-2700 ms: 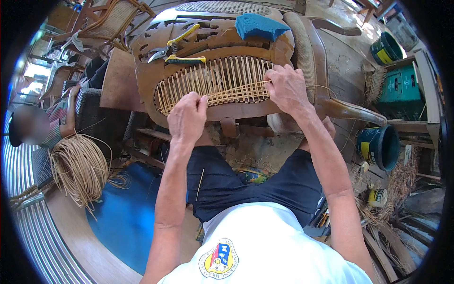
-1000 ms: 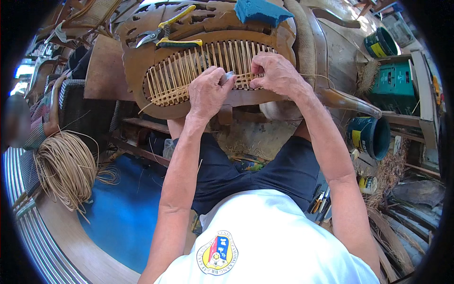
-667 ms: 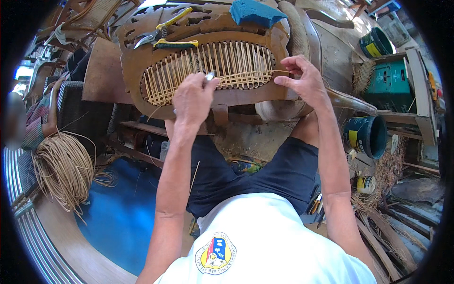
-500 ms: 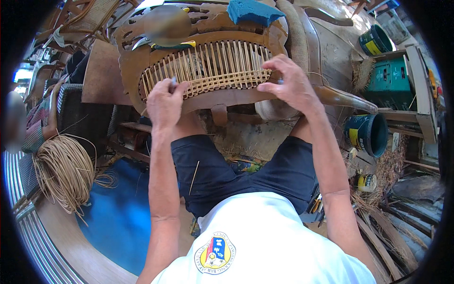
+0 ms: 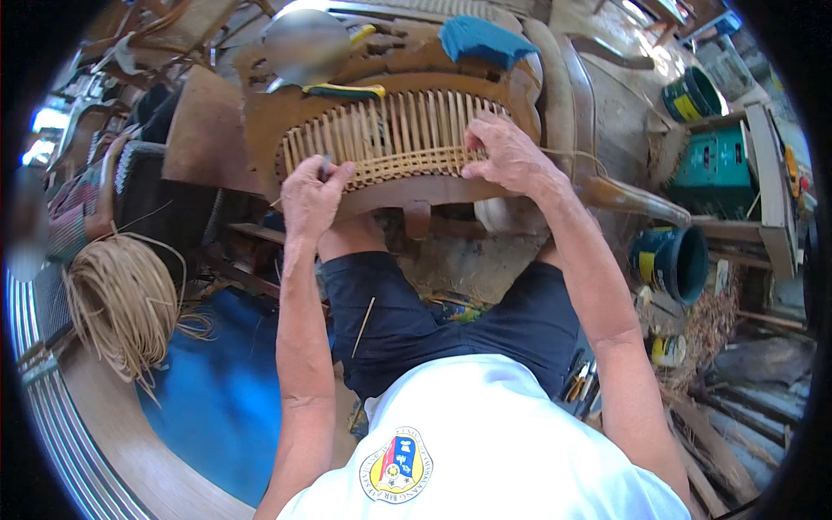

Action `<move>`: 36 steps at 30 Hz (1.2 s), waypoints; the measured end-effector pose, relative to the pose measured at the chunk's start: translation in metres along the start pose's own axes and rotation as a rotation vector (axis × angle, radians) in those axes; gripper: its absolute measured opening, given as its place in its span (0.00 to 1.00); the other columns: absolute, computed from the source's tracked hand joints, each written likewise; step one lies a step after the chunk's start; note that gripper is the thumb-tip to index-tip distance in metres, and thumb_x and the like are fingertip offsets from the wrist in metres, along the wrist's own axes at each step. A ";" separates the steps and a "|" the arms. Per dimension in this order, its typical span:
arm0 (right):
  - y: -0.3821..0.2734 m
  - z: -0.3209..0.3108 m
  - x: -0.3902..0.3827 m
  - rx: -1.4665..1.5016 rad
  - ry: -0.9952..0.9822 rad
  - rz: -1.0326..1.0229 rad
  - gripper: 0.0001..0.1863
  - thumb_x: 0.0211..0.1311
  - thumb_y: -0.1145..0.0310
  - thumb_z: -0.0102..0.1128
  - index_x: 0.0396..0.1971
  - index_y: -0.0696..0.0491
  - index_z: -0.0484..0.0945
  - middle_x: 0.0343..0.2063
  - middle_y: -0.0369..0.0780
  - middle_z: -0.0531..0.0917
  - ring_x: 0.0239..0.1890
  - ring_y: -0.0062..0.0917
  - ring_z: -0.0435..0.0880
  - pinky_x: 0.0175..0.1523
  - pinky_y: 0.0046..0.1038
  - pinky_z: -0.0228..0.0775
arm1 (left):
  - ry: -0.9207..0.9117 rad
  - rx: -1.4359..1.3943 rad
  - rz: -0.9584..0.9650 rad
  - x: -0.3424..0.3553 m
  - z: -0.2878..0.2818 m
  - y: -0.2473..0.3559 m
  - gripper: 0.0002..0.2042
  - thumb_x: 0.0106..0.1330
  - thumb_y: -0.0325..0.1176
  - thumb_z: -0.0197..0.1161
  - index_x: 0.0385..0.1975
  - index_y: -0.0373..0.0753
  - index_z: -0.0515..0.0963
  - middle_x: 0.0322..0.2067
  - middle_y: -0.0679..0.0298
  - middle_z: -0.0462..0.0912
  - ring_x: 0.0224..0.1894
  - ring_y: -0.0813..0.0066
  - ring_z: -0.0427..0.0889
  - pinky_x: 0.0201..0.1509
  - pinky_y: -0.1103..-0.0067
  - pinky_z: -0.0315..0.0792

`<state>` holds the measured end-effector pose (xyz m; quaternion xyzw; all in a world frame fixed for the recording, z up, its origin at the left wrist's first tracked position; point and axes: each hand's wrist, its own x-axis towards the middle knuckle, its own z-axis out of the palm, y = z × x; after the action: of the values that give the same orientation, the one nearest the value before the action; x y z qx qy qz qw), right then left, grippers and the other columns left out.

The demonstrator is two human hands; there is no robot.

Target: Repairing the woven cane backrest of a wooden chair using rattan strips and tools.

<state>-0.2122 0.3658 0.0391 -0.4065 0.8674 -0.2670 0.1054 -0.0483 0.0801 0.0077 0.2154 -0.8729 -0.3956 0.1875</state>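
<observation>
White shirt (image 5: pixel 485 451): nearest, a round badge on its front.
Dark shorts (image 5: pixel 451 340): knees spread, probably so the person can sit close in; a loose strip (image 5: pixel 364 328) lies on the left thigh.
Left hand (image 5: pixel 310 195): fingers curled and clamped on a grey tool (image 5: pixel 326 166), mostly hidden, its tip upright beside the thumb; the hand is at the panel's left end, perhaps to have the tool at the ready.
Right hand (image 5: pixel 503 156): at the panel's right end, thumb and forefinger bent toward each other; whether they pinch a strand, I cannot tell. A thin strand (image 5: pixel 572 154) runs off to its right.
Panel (image 5: pixel 407 139): cane, set in the frame between the two hands; strips stand side by side, crossed by woven rows along the near edge, likely the easiest edge to reach.
Frame (image 5: pixel 451 191): carved brown wood, its near rail just beyond the knees, seemingly for easy reach.
Shears (image 5: pixel 347 90): on the frame past the panel, partly under a blur, presumably there to be handy yet out of the way.
Foam (image 5: pixel 485 42): blue, on the frame's far right corner.
Coil (image 5: pixel 121 303): cane, well off to the left.
Crate (image 5: pixel 711 173): green, well off to the right.
</observation>
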 end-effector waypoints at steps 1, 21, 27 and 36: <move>-0.002 -0.001 0.011 0.031 -0.071 -0.047 0.21 0.50 0.64 0.81 0.37 0.57 0.77 0.42 0.47 0.80 0.52 0.44 0.78 0.58 0.42 0.71 | -0.017 0.013 -0.015 -0.001 -0.009 -0.004 0.14 0.64 0.38 0.78 0.26 0.35 0.82 0.20 0.72 0.74 0.26 0.84 0.69 0.32 0.78 0.68; -0.032 -0.014 -0.021 1.081 0.091 -0.264 0.07 0.75 0.68 0.62 0.34 0.53 0.79 0.29 0.28 0.73 0.32 0.13 0.70 0.40 0.20 0.62 | -0.029 0.610 -0.391 -0.070 -0.083 0.033 0.29 0.76 0.60 0.49 0.45 0.37 0.83 0.43 0.42 0.86 0.53 0.40 0.84 0.58 0.54 0.75; 0.034 -0.039 -0.021 0.694 0.161 -0.003 0.09 0.72 0.70 0.62 0.43 0.59 0.86 0.34 0.33 0.84 0.35 0.17 0.79 0.40 0.22 0.72 | -0.065 0.259 -0.075 -0.041 -0.041 0.035 0.16 0.75 0.44 0.64 0.34 0.35 0.82 0.22 0.62 0.81 0.25 0.73 0.77 0.33 0.73 0.73; 0.075 -0.019 -0.049 0.601 0.189 0.268 0.10 0.70 0.64 0.68 0.39 0.56 0.88 0.32 0.29 0.84 0.37 0.13 0.78 0.45 0.22 0.71 | -0.353 0.233 0.094 -0.003 0.058 0.095 0.13 0.78 0.38 0.53 0.49 0.39 0.80 0.39 0.44 0.86 0.46 0.41 0.83 0.50 0.55 0.75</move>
<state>-0.2369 0.4502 0.0120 -0.2133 0.8015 -0.5309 0.1736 -0.0965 0.1733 0.0447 0.1218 -0.9412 -0.3143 0.0237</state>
